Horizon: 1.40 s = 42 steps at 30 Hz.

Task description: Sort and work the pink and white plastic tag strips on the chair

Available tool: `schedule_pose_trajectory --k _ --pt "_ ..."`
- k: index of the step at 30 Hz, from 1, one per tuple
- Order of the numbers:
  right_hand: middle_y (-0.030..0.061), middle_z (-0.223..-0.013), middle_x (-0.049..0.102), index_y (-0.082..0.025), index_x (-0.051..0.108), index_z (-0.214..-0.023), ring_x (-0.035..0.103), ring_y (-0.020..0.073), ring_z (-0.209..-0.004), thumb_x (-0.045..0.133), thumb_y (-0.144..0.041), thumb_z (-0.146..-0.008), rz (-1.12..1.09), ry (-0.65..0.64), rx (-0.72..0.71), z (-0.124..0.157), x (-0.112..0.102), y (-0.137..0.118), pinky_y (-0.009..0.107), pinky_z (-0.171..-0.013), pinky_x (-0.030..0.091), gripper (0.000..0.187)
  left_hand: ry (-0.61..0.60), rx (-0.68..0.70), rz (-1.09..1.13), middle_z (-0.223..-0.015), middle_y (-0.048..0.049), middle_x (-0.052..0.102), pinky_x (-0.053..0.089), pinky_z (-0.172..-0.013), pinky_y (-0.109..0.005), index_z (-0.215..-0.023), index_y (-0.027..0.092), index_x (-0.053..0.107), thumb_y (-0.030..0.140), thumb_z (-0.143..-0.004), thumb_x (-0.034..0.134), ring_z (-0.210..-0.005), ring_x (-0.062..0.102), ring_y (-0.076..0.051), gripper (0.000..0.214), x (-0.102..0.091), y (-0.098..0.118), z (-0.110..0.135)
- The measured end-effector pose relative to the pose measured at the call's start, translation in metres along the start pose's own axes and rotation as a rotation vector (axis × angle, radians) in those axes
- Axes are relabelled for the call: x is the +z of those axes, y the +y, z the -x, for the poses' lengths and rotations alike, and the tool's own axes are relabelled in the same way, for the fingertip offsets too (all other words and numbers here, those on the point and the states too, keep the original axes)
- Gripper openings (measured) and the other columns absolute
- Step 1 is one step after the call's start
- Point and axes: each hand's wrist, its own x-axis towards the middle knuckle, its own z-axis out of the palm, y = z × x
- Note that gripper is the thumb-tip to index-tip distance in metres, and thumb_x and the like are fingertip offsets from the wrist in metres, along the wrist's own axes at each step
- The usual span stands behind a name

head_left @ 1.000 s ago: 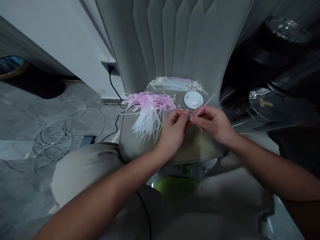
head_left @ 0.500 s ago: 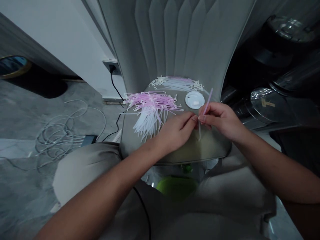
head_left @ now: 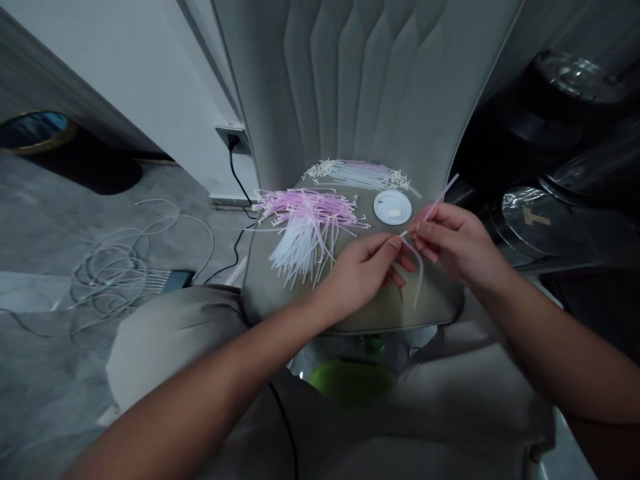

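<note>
My left hand [head_left: 363,270] and my right hand [head_left: 457,240] meet over the grey chair seat [head_left: 350,300]. Both pinch thin plastic strips: a pink strip [head_left: 443,193] sticks up and right from my right fingers, and a white strip [head_left: 419,277] curves down between the two hands. To the left on the seat lies a heap of pink and white strips [head_left: 307,223]. A second row of strips [head_left: 360,173] lies at the back of the seat. A round white lid [head_left: 393,207] sits just behind my hands.
The ribbed chair back [head_left: 370,87] rises behind the seat. Coiled white cables [head_left: 115,267] and a black cord [head_left: 235,180] plugged into a wall socket lie on the floor at left. Dark shiny containers [head_left: 530,213] crowd the right. A green object [head_left: 350,380] sits under the seat.
My hands have shifted slightly right. A white strip now hangs down from between my fingers, longer than half a second ago, and the pink strip tilts more to the right.
</note>
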Motion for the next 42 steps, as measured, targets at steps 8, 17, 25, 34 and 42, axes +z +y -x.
schedule_pose_trajectory --k 8,17,25,34,42 --pt "-0.0017 -0.073 0.061 -0.021 0.066 -0.078 0.051 0.0093 -0.060 0.072 -0.030 -0.082 -0.006 0.172 -0.107 -0.001 0.009 0.009 0.024 -0.057 0.040 0.012 0.205 0.062 0.095 -0.087 -0.0051 0.072 0.050 -0.066 -0.022 -0.086 0.017 0.072 0.030 -0.089 0.054 -0.069 0.064 -0.012 0.022 -0.002 -0.001 -0.002" --pt "-0.0010 -0.075 0.065 -0.020 0.067 -0.078 0.055 0.0097 -0.062 0.073 -0.031 -0.081 0.014 0.102 -0.061 0.000 0.010 0.012 0.025 -0.060 0.045 0.014 0.406 0.064 0.448 -0.093 -0.0046 0.070 0.051 -0.072 -0.024 -0.088 0.017 0.064 0.032 -0.087 0.051 -0.082 0.067 -0.014 0.020 -0.017 0.001 -0.017" --pt "0.0002 -0.072 0.067 -0.019 0.071 -0.082 0.056 0.0108 -0.059 0.078 -0.031 -0.074 0.124 0.130 -0.038 0.002 0.015 0.009 0.024 -0.054 0.049 0.015 0.390 -0.124 0.698 -0.057 0.0034 0.055 0.039 -0.046 -0.020 -0.079 0.020 0.049 0.029 -0.088 0.046 -0.040 0.048 -0.008 0.014 -0.023 0.014 -0.013" --pt "0.0023 -0.076 0.073 -0.019 0.075 -0.087 0.056 0.0099 -0.055 0.075 -0.028 -0.078 0.141 0.091 -0.008 0.003 0.019 0.008 0.025 -0.053 0.048 0.013 0.343 -0.094 0.583 -0.050 0.0086 0.021 0.017 -0.039 -0.020 -0.071 0.019 0.049 0.035 -0.089 0.046 -0.037 0.016 -0.005 0.024 -0.013 0.007 -0.009" --pt "-0.0001 -0.069 0.067 -0.020 0.075 -0.088 0.057 0.0116 -0.059 0.072 -0.030 -0.082 0.110 0.161 -0.124 0.008 0.023 0.012 0.026 -0.054 0.045 0.012 0.236 0.075 0.190 -0.052 0.0051 0.034 0.027 -0.049 -0.023 -0.070 0.019 0.059 0.043 -0.091 0.053 -0.049 0.031 -0.009 0.031 0.007 -0.008 0.005"
